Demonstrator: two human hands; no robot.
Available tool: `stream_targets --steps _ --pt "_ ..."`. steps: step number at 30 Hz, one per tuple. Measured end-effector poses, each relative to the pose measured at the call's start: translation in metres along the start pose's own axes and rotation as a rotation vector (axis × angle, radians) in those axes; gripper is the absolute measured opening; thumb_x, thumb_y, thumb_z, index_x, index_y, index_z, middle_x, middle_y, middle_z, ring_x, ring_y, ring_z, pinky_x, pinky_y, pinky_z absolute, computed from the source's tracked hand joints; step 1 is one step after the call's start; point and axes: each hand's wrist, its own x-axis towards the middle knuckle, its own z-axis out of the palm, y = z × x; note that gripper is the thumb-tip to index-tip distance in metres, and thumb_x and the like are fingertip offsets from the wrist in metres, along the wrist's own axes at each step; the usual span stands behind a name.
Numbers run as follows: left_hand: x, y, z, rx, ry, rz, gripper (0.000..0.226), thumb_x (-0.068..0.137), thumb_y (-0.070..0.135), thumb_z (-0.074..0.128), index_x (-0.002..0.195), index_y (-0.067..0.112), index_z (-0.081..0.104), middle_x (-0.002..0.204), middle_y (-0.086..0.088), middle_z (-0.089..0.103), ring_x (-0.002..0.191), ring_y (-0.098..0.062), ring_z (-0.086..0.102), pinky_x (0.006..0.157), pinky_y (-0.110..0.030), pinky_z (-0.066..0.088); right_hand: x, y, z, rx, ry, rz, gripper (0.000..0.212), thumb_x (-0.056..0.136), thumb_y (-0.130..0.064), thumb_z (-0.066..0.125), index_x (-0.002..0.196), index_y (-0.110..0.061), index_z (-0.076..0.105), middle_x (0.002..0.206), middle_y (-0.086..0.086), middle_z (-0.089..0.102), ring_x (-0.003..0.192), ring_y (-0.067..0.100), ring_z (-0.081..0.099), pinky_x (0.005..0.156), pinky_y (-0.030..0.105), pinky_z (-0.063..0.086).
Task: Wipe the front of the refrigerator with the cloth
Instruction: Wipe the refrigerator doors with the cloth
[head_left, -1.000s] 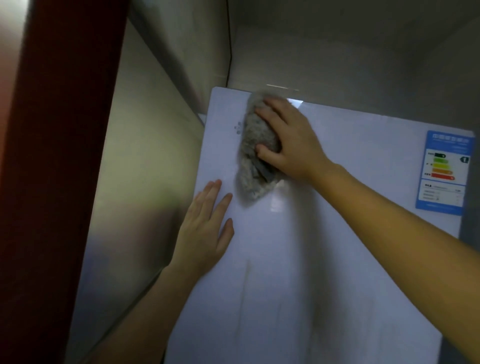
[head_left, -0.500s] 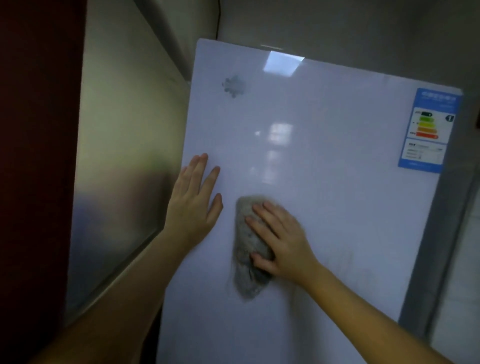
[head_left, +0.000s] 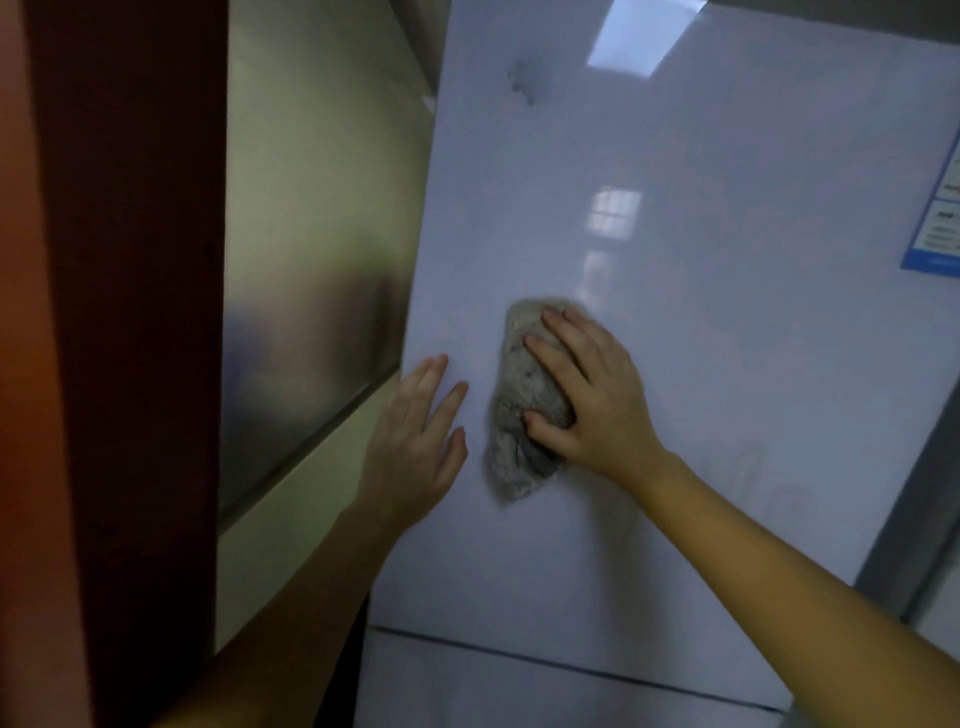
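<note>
We had our right hand (head_left: 597, 397) gripping the cloth (head_left: 514, 457) against the fridge (head_left: 737, 364), left hand (head_left: 415, 449) spread flat beside it, so firm overlapping strokes toward the smudge (head_left: 522, 85) seemed best.

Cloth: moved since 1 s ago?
Yes, downward. A second ago the cloth, under the right hand, lay beside the dark smudge near the top of the refrigerator door; now it is well below it.

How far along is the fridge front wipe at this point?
Done: the upper door looks mostly glossy. In hand: the right hand holds the grey cloth against it, left hand flat beside it. Left: the dark smudge near the top, faint streaks lower right, and the lower door.
</note>
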Motion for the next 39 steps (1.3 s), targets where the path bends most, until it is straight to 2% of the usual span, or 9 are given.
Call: stream_targets --steps 5,8,11,17,22,29,34,39 --pt "-0.004 0.003 0.000 0.009 -0.008 -0.007 0.045 0.098 0.022 0.055 0.139 0.004 0.059 0.156 -0.023 0.044 0.145 -0.039 0.044 0.112 -0.056 0.042 -0.080 -0.014 0.010 -0.018 -0.193 -0.164 0.072 0.089 -0.049 0.068 0.149 -0.012 0.051 0.160 0.013 0.042 0.151 0.031 0.035 0.120 0.050 0.034" --pt "-0.006 0.004 0.002 0.011 -0.002 -0.010 0.045 0.098 0.023 0.055 0.140 0.004 0.059 0.156 -0.023 0.044 0.145 -0.039 0.044 0.113 -0.056 0.042 -0.103 -0.007 0.003 -0.036 -0.218 -0.172 0.070 0.091 -0.049 0.066 0.148 -0.012 0.051 0.158 0.013 0.043 0.149 0.032 0.038 0.119 0.051 0.036" --pt "-0.007 0.004 0.004 0.007 0.002 -0.015 0.046 0.099 0.025 0.054 0.141 0.006 0.057 0.158 -0.021 0.042 0.147 -0.037 0.041 0.116 -0.054 0.039 -0.098 0.002 -0.007 -0.038 -0.186 -0.100 0.070 0.091 -0.047 0.066 0.147 -0.010 0.051 0.157 0.016 0.043 0.148 0.034 0.039 0.118 0.052 0.037" --pt "-0.004 0.006 0.000 -0.002 -0.002 -0.037 0.043 0.098 0.025 0.055 0.137 0.007 0.061 0.156 -0.019 0.045 0.146 -0.036 0.043 0.117 -0.049 0.039 -0.062 -0.005 -0.005 -0.020 -0.018 0.134 0.071 0.086 -0.042 0.070 0.145 -0.006 0.053 0.157 0.018 0.042 0.150 0.036 0.035 0.123 0.052 0.029" --pt "0.007 0.008 -0.006 0.011 0.055 -0.067 0.038 0.099 0.026 0.053 0.127 0.006 0.067 0.146 -0.020 0.056 0.133 -0.038 0.055 0.109 -0.045 0.042 -0.062 -0.029 0.017 0.024 -0.082 0.039 0.074 0.085 -0.042 0.073 0.148 -0.009 0.051 0.160 0.015 0.039 0.152 0.033 0.031 0.124 0.051 0.027" --pt "0.002 0.009 -0.007 0.034 0.013 -0.035 0.040 0.097 0.025 0.056 0.131 0.006 0.066 0.150 -0.021 0.052 0.138 -0.038 0.051 0.111 -0.047 0.041 -0.109 -0.026 0.018 0.002 -0.197 -0.094 0.069 0.093 -0.048 0.063 0.152 -0.015 0.047 0.162 0.011 0.039 0.153 0.029 0.030 0.123 0.049 0.029" --pt "0.011 0.010 -0.008 0.008 0.069 -0.037 0.037 0.099 0.023 0.054 0.126 0.002 0.067 0.146 -0.021 0.056 0.134 -0.037 0.054 0.113 -0.045 0.042 -0.102 -0.014 0.006 0.007 -0.139 -0.032 0.067 0.088 -0.045 0.069 0.144 -0.010 0.056 0.158 0.015 0.044 0.149 0.032 0.037 0.120 0.050 0.034" --pt "0.023 0.009 -0.006 0.063 0.047 0.026 0.041 0.099 0.026 0.054 0.132 0.004 0.065 0.150 -0.022 0.052 0.138 -0.037 0.050 0.117 -0.043 0.036 -0.066 -0.033 0.023 0.047 -0.052 0.055 0.069 0.087 -0.043 0.070 0.144 -0.008 0.055 0.158 0.015 0.043 0.151 0.032 0.034 0.125 0.049 0.026"
